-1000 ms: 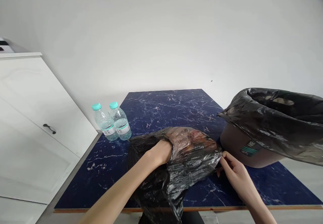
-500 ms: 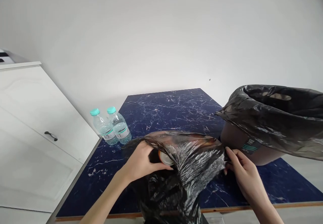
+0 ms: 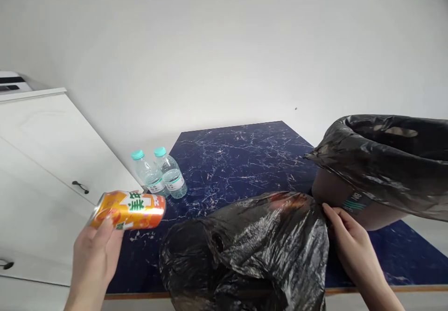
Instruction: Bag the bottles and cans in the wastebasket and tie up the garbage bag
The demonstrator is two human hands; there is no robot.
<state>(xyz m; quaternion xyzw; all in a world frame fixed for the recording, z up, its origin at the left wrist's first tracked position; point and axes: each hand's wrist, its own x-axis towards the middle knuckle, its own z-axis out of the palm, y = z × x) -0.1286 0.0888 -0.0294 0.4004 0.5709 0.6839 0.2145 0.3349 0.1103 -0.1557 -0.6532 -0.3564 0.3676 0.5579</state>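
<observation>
My left hand (image 3: pixel 94 250) is closed around one end of an orange drink can (image 3: pixel 135 209), which I hold on its side, clear of the table (image 3: pixel 241 157) and over its left part. Green and white lettering shows on the can's side, and a silver rim shows at its left end. My right hand (image 3: pixel 352 241) pinches the edge of a black plastic bag (image 3: pixel 269 241) between thumb and fingers. The bag lies crumpled across the front of the table and hangs over the near edge. A reddish patch (image 3: pixel 287 200) shows through the plastic near my right hand; it may be another can, but the film blurs it too much for me to say.

Just past my right hand stands a brown bin (image 3: pixel 334 194), with a black liner (image 3: pixel 381 159) folded over its rim. Beyond the can, two water bottles (image 3: pixel 174 180) with turquoise caps stand upright side by side, each part full. To the left is a white cupboard (image 3: pixel 38 161) with a dark handle (image 3: pixel 80 187).
</observation>
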